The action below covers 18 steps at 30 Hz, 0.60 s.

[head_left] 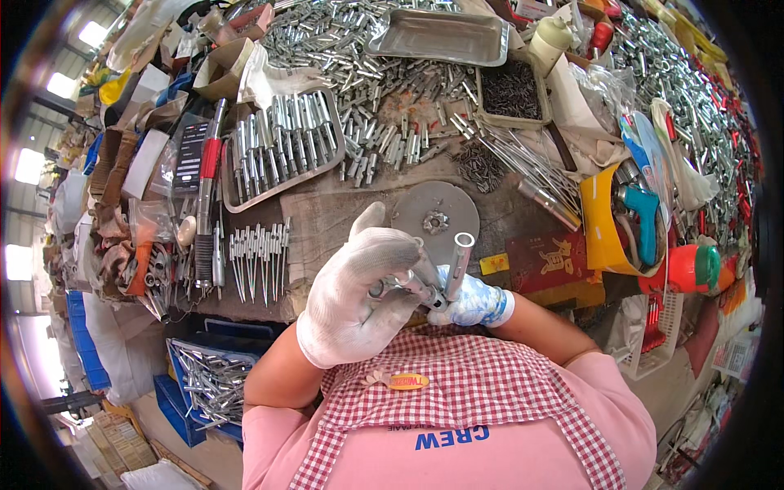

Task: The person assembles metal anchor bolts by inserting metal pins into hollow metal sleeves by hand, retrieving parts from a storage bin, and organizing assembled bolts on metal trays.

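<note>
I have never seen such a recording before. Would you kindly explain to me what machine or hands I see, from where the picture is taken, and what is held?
There is no machine arm: a person works with two gloved hands. The single picture comes from a camera on the person's head, looking down; its wide lens bends straight edges.

The left hand wears a white glove, the right hand a blue-and-white one. Together they hold metal parts: a tube points up by the right hand, and a piece lies at the left fingers. Whether these are joined is hard to tell.

On the bench are a grey disc, a tray of metal tubes and a heap of metal parts.
</note>
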Each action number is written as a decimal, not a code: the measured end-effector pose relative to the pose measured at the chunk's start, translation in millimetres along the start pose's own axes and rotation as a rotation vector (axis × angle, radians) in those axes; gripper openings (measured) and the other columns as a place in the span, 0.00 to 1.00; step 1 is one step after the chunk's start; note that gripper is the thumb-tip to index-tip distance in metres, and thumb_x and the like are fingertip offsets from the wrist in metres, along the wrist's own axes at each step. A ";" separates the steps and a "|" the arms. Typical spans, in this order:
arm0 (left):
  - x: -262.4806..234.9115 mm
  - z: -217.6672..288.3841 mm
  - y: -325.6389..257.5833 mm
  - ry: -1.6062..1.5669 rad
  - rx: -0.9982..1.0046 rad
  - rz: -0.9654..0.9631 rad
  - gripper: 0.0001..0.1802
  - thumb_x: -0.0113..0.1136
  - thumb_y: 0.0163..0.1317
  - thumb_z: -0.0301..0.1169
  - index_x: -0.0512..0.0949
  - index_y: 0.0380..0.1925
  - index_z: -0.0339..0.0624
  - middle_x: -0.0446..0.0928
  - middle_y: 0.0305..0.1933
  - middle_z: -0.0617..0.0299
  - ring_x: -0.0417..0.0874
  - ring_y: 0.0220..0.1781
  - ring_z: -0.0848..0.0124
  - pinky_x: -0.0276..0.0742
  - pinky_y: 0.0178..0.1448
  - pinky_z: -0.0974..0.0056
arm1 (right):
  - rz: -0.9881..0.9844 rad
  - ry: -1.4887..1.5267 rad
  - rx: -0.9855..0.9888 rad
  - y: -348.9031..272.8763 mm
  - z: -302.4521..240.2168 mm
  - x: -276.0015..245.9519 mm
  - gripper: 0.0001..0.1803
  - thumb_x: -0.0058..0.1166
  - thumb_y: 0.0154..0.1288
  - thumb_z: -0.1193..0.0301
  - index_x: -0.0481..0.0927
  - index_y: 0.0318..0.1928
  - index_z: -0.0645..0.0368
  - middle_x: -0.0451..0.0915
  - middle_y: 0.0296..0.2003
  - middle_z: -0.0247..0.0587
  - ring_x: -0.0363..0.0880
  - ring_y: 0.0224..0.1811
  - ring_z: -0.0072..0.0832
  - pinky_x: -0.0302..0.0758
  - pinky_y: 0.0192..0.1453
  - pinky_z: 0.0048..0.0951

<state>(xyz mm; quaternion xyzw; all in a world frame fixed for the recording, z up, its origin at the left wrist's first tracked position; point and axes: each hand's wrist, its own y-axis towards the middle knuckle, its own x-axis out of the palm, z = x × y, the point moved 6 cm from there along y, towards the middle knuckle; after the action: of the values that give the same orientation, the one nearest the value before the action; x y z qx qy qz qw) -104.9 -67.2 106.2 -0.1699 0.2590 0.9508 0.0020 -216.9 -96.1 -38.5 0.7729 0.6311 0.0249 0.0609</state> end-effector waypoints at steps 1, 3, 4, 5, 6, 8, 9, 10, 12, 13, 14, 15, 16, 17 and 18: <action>0.6 0.6 1.0 0.000 -0.004 -0.008 0.29 0.60 0.39 0.14 0.71 0.47 0.40 0.76 0.42 0.58 0.79 0.44 0.63 0.49 0.69 0.45 | 0.005 -0.005 0.052 -0.4 0.0 -0.7 0.54 0.50 0.44 0.78 0.35 0.71 0.58 0.45 0.70 0.54 0.55 0.69 0.39 0.51 0.70 0.32; 3.5 1.2 2.8 0.034 -0.025 -0.037 0.28 0.60 0.39 0.15 0.72 0.45 0.40 0.76 0.41 0.58 0.79 0.43 0.62 0.50 0.68 0.45 | -0.011 0.043 0.061 1.8 -7.8 -1.8 0.54 0.50 0.44 0.78 0.35 0.71 0.58 0.45 0.70 0.53 0.55 0.69 0.39 0.51 0.70 0.32; 5.2 1.2 3.6 0.069 -0.045 -0.065 0.26 0.61 0.39 0.16 0.73 0.43 0.41 0.77 0.40 0.59 0.79 0.43 0.62 0.50 0.68 0.45 | -0.027 0.091 0.069 2.9 -9.1 -1.4 0.54 0.50 0.44 0.77 0.35 0.71 0.58 0.46 0.70 0.53 0.54 0.70 0.39 0.50 0.70 0.32; 3.1 4.1 6.4 0.071 -0.046 -0.064 0.26 0.61 0.39 0.16 0.73 0.43 0.41 0.77 0.40 0.59 0.79 0.43 0.62 0.50 0.68 0.45 | -0.029 0.091 0.068 3.1 -7.6 -1.1 0.54 0.50 0.44 0.77 0.35 0.71 0.58 0.46 0.70 0.53 0.54 0.70 0.39 0.50 0.70 0.32; 3.9 8.8 11.0 0.125 -0.020 -0.124 0.23 0.62 0.39 0.17 0.74 0.41 0.41 0.77 0.39 0.58 0.79 0.44 0.61 0.54 0.66 0.46 | -0.007 0.108 0.059 2.3 -5.6 -1.8 0.52 0.51 0.44 0.77 0.39 0.71 0.58 0.51 0.68 0.52 0.58 0.67 0.38 0.54 0.69 0.32; 6.4 12.4 14.1 0.178 0.012 -0.181 0.21 0.63 0.40 0.19 0.75 0.39 0.41 0.77 0.37 0.58 0.79 0.44 0.60 0.57 0.65 0.47 | 0.015 0.118 0.051 0.8 -2.3 -3.3 0.51 0.52 0.45 0.76 0.43 0.71 0.59 0.56 0.66 0.50 0.61 0.65 0.37 0.57 0.67 0.32; 5.4 12.6 14.4 0.206 0.001 -0.159 0.19 0.63 0.40 0.21 0.76 0.38 0.41 0.77 0.36 0.59 0.78 0.44 0.60 0.60 0.63 0.48 | -0.015 0.139 0.028 1.7 -1.7 -2.9 0.48 0.53 0.45 0.75 0.49 0.69 0.58 0.61 0.63 0.49 0.65 0.60 0.36 0.61 0.63 0.32; 3.4 12.8 14.5 0.234 -0.009 -0.136 0.17 0.64 0.41 0.23 0.77 0.36 0.41 0.77 0.35 0.59 0.78 0.44 0.60 0.64 0.61 0.49 | -0.045 0.159 0.005 2.4 -0.6 -2.4 0.45 0.54 0.45 0.74 0.55 0.68 0.58 0.66 0.59 0.47 0.69 0.55 0.34 0.65 0.59 0.32; 5.2 8.8 10.6 0.244 0.025 -0.214 0.17 0.65 0.41 0.25 0.77 0.35 0.40 0.77 0.36 0.58 0.78 0.45 0.59 0.66 0.59 0.50 | -0.043 0.191 0.041 -1.9 15.9 1.1 0.43 0.56 0.45 0.73 0.59 0.67 0.57 0.69 0.56 0.45 0.70 0.51 0.32 0.67 0.55 0.31; 7.9 8.5 9.2 0.249 0.050 -0.301 0.16 0.66 0.42 0.27 0.77 0.34 0.40 0.77 0.38 0.58 0.77 0.45 0.58 0.68 0.58 0.51 | -0.032 0.234 0.081 -2.2 19.4 3.8 0.41 0.57 0.46 0.72 0.62 0.65 0.57 0.71 0.52 0.44 0.71 0.46 0.30 0.68 0.52 0.30; 3.6 16.7 13.1 0.245 0.154 -0.309 0.18 0.69 0.46 0.35 0.79 0.35 0.37 0.76 0.42 0.53 0.76 0.48 0.57 0.69 0.57 0.52 | 0.042 0.211 0.047 -1.7 15.4 1.9 0.39 0.56 0.46 0.73 0.64 0.64 0.57 0.72 0.53 0.43 0.70 0.45 0.29 0.68 0.51 0.29; 0.1 19.2 10.0 0.258 0.163 -0.297 0.18 0.69 0.46 0.35 0.79 0.35 0.37 0.76 0.42 0.53 0.76 0.48 0.57 0.69 0.57 0.52 | 0.029 0.197 0.040 0.9 11.1 2.5 0.39 0.56 0.46 0.73 0.64 0.64 0.57 0.72 0.53 0.43 0.70 0.45 0.29 0.68 0.51 0.29; -18.9 18.4 5.9 0.275 0.071 -0.021 0.25 0.70 0.46 0.42 0.77 0.40 0.35 0.74 0.44 0.50 0.75 0.50 0.56 0.69 0.56 0.52 | 0.015 0.129 0.045 4.1 7.2 2.6 0.39 0.56 0.46 0.74 0.64 0.64 0.57 0.71 0.54 0.44 0.70 0.46 0.29 0.68 0.52 0.29; -38.6 15.7 -2.8 0.284 -0.018 0.255 0.33 0.70 0.46 0.48 0.76 0.45 0.32 0.73 0.46 0.47 0.74 0.52 0.55 0.70 0.56 0.53 | 0.002 0.061 0.048 6.6 2.2 3.6 0.38 0.55 0.46 0.75 0.64 0.63 0.57 0.71 0.55 0.44 0.70 0.48 0.29 0.68 0.53 0.30; -56.6 6.3 -23.1 0.106 0.075 0.494 0.49 0.67 0.44 0.59 0.67 0.56 0.29 0.68 0.52 0.45 0.71 0.54 0.54 0.69 0.56 0.51 | 0.082 0.267 0.042 8.4 -5.7 6.4 0.39 0.54 0.47 0.77 0.63 0.64 0.57 0.68 0.59 0.45 0.70 0.52 0.30 0.68 0.55 0.32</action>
<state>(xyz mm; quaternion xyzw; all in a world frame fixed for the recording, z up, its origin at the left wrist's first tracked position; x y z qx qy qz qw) -51.4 -39.3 118.2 -0.1509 0.3277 0.9019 -0.2377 -208.1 -91.1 -32.1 0.7889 0.6019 0.1168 -0.0410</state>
